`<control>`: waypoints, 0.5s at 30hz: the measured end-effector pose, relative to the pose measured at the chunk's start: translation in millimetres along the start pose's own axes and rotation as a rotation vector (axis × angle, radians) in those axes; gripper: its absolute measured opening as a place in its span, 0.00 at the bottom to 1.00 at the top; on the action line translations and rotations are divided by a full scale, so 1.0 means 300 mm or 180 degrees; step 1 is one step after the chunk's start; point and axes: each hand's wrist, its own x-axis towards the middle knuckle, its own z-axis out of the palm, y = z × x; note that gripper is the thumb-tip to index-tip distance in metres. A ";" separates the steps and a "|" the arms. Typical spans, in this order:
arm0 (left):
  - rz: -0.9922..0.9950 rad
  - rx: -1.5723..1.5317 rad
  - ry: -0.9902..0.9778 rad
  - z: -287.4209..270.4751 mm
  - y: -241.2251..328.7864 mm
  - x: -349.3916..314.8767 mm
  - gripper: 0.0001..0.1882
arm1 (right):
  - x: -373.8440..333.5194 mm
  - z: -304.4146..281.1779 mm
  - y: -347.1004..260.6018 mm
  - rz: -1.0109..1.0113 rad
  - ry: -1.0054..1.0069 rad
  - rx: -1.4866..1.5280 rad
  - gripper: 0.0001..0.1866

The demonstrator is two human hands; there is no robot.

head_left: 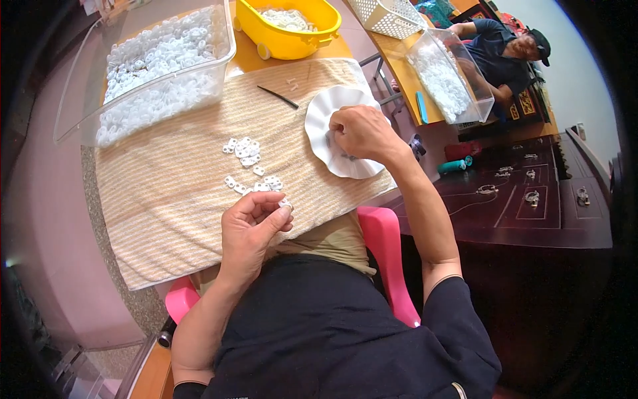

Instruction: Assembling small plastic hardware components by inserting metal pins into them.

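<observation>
Left hand: the left hand (256, 223) is pinching a small white piece (285, 204) between thumb and finger, above the near part of the cloth.
Right hand: the right hand (365, 132) is bent down over the wavy white plate (320, 110); whether its fingers are pinching something, I cannot tell.
Loose pieces: two groups of white pieces lie on the cloth, the farther group (247, 151) apart from the nearer group (271, 183), which is just beyond the left hand.
Around: a black stick (278, 96) and a few pale pegs (292, 84) lie left of the plate; behind are a clear bin (230, 48) full of white pieces and a yellow tub (292, 46) with pale parts.
In the way: the right hand covers much of the plate.
Hard to see: the plate's contents are mostly hidden; the bin and tub are cut by the upper edge.
Surface: a striped cloth (166, 199), wrinkled, over a table.
Room: at the right, another person (488, 50) in a cap is near a second table; pinkish floor.
</observation>
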 end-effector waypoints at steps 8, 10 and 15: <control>-0.0048 -0.0065 -0.0009 -0.003 0.000 0.000 0.09 | -0.019 0.002 0.005 -0.0111 0.0083 0.0144 0.11; -0.0032 -0.0058 -0.0025 -0.003 -0.001 0.000 0.10 | -0.024 0.009 0.012 -0.0113 0.0079 0.0139 0.11; -0.0027 -0.0058 -0.0033 -0.002 -0.008 0.000 0.10 | -0.034 0.017 0.022 -0.0136 0.0139 0.0166 0.09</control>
